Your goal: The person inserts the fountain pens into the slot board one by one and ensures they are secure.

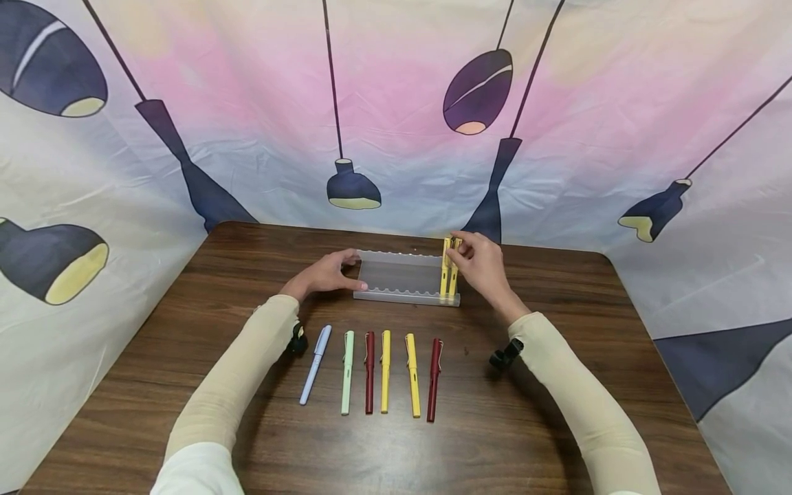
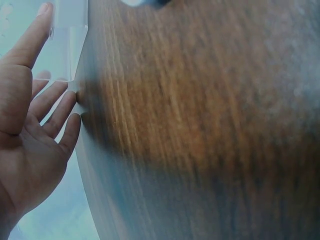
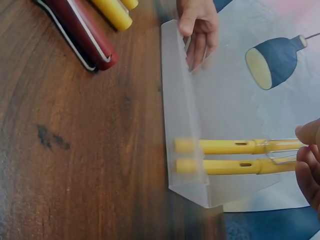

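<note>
A clear plastic pen rack [image 1: 402, 297] with scalloped edges lies across the far part of the table. My left hand [image 1: 328, 273] holds its left end, thumb at the front corner and fingers toward the back. At the right end, two yellow pens [image 1: 444, 268] sit side by side in neighbouring notches, clips toward the back. My right hand [image 1: 482, 267] pinches the cap end of the right yellow pen [image 3: 225, 166]; its fingers partly cover both caps. In the left wrist view, the left hand [image 2: 37, 115] touches the rack's edge [image 2: 70, 50].
Nearer me lies a spaced row of pens: a light blue pen [image 1: 316, 364], a mint green pen [image 1: 348, 371], dark red pens [image 1: 369, 371] and yellow pens [image 1: 412, 375]. A lamp-patterned cloth [image 1: 396, 124] hangs behind the wooden table [image 1: 297, 454].
</note>
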`<state>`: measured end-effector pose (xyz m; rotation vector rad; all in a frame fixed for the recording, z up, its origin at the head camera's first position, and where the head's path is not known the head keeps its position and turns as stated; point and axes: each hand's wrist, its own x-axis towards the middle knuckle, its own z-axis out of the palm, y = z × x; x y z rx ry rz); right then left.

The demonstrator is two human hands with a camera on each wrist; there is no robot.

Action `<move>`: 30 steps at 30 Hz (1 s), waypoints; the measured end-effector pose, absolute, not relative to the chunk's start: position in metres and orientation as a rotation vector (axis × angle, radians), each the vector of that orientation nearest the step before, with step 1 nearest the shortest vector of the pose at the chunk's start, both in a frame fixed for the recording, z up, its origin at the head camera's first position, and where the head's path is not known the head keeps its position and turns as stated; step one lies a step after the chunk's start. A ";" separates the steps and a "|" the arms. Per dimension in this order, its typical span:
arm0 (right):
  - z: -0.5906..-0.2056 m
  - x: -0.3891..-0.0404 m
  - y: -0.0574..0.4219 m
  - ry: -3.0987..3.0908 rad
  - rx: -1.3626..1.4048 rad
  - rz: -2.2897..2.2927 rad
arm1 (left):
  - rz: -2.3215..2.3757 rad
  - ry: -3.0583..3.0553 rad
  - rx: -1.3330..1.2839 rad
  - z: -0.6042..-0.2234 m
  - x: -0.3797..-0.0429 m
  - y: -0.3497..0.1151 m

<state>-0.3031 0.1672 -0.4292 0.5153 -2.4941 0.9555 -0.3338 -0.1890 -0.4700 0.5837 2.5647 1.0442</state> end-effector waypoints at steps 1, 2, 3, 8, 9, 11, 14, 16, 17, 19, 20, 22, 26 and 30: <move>-0.428 -0.302 0.168 -2.487 0.513 0.961 | 1.042 2.566 0.583 -0.470 -0.334 -0.189; -0.426 -0.301 0.169 -2.477 0.516 0.965 | 1.040 2.566 0.583 -0.469 -0.334 -0.189; -0.424 -0.299 0.170 -2.469 0.518 0.973 | 1.040 2.566 0.584 -0.469 -0.334 -0.189; -0.417 -0.287 0.172 -2.432 0.541 1.036 | 1.038 2.567 0.582 -0.468 -0.334 -0.189; -0.416 -0.284 0.173 -2.432 0.540 1.055 | 1.039 2.566 0.579 -0.468 -0.333 -0.189; -0.414 -0.278 0.173 -2.436 0.536 1.090 | 1.039 2.566 0.575 -0.467 -0.333 -0.189; -0.415 -0.269 0.173 -2.447 0.523 1.133 | 1.044 2.562 0.573 -0.466 -0.333 -0.189; -0.416 -0.262 0.174 -2.452 0.523 1.151 | 1.046 2.560 0.576 -0.466 -0.333 -0.189; -0.418 -0.259 0.173 -2.456 0.524 1.158 | 1.045 2.559 0.579 -0.466 -0.333 -0.189; -0.422 -0.253 0.173 -2.467 0.530 1.163 | 1.044 2.557 0.582 -0.466 -0.333 -0.189; -0.424 -0.250 0.173 -2.473 0.536 1.167 | 1.044 2.556 0.584 -0.466 -0.333 -0.189; -0.429 -0.243 0.172 -2.488 0.549 1.180 | 1.046 2.554 0.582 -0.466 -0.333 -0.189; -0.439 -0.231 0.171 -2.525 0.574 1.203 | 1.052 2.551 0.577 -0.466 -0.333 -0.188; -0.450 -0.219 0.170 -2.578 0.596 1.217 | 1.038 2.550 0.584 -0.466 -0.333 -0.188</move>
